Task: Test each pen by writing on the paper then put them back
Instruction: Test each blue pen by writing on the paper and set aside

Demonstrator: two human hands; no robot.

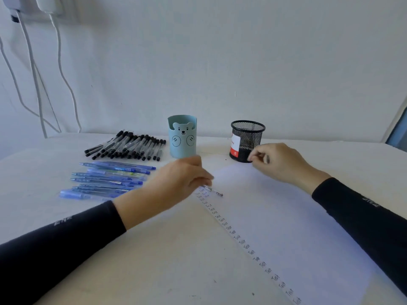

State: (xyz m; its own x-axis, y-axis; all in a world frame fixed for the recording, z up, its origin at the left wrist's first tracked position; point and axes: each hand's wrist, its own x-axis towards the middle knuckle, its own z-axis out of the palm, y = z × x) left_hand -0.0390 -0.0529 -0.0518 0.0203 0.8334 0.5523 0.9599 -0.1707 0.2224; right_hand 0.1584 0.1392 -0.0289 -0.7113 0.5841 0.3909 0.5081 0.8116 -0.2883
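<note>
1. You work in soft, cool, even daylight; the wall (242, 62) and paper (286, 216) look bluish.
2. Your left hand (176, 181) and the pen (212, 190) it grips smear with motion blur.
3. Faint shadows lie under your forearms.
4. Your wide lens bends the table (154, 271) edge and cables (33, 73).

A single wide-angle view looks from the person's head, forward and down across the table (154, 260) toward the wall (220, 62). It sits close. Both sleeves enter from the lower corners, the left hand (174, 181) and right hand (279, 161) meet mid-frame above the paper (286, 227), and two pen holders (182, 137) stand just beyond.
</note>
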